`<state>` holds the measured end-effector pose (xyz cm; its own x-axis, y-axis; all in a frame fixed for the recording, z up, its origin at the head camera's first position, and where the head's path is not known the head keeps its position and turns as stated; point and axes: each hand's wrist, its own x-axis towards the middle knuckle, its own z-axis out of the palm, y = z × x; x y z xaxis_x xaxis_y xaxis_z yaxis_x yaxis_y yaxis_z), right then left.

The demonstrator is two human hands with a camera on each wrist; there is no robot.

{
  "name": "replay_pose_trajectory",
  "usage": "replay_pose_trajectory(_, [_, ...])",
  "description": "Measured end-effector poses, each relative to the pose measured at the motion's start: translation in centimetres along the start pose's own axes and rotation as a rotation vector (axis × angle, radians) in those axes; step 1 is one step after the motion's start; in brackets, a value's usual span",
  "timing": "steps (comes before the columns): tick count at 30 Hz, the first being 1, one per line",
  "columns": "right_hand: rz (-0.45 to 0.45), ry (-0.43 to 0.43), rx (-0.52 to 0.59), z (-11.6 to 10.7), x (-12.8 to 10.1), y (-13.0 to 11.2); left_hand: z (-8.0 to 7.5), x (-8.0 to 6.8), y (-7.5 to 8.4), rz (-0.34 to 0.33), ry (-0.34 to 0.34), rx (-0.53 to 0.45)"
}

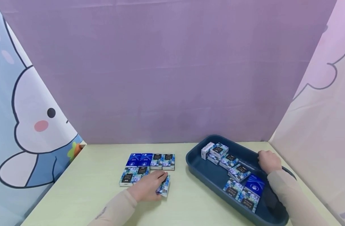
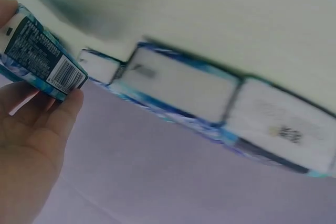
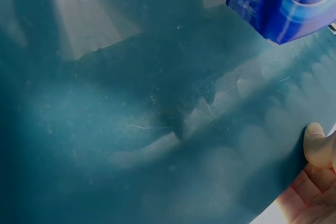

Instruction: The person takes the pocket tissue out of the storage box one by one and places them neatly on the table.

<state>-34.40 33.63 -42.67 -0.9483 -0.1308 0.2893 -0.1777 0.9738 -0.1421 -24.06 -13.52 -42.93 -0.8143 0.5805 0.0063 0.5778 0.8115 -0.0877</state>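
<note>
My left hand [image 1: 150, 186] grips a small floral blue tissue pack [image 1: 163, 188], tilted at the front right of a block of packs on the table. In the left wrist view, this pack's dark side with a barcode [image 2: 67, 74] faces the camera. Two plain blue packs [image 1: 139, 159] and two floral packs [image 1: 162, 161] make up the block's back row; floral packs [image 1: 128, 175] lie in front, partly behind my hand. My right hand [image 1: 270, 161] holds the far right rim of a dark blue tray [image 1: 209, 172], thumb on the inner wall in the right wrist view.
Inside the tray lie several floral packs [image 1: 238, 172] and a plain blue pack [image 1: 255, 185]. The tray stands slanted on the pale table [image 1: 84, 194]. A purple cloth wall [image 1: 172, 78] rises behind, with printed cloth panels [image 1: 34, 125] at both sides.
</note>
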Motion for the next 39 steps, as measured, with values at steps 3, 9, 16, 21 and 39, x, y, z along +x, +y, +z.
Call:
replay_pose_trajectory(3, [-0.002, 0.006, 0.0, 0.0, 0.0, 0.1, 0.4, -0.2, -0.5, -0.026, -0.014, -0.018])
replay_pose_trajectory(9, [-0.008, 0.011, 0.01, 0.1, 0.0, 0.0, 1.0, -0.5, -1.1, -0.066, -0.056, -0.077])
replay_pose_trajectory(16, [-0.004, 0.01, 0.004, 0.1, -0.1, -0.2, 1.5, -0.7, -1.7, -0.091, -0.053, -0.105])
replay_pose_trajectory(21, [0.003, 0.005, 0.0, 0.0, -0.1, -0.2, 1.6, -0.7, -1.9, -0.101, -0.047, -0.12])
replay_pose_trajectory(39, [0.005, -0.005, 0.008, 0.0, 0.0, 0.0, 1.4, -0.6, -2.0, -0.136, -0.004, -0.097])
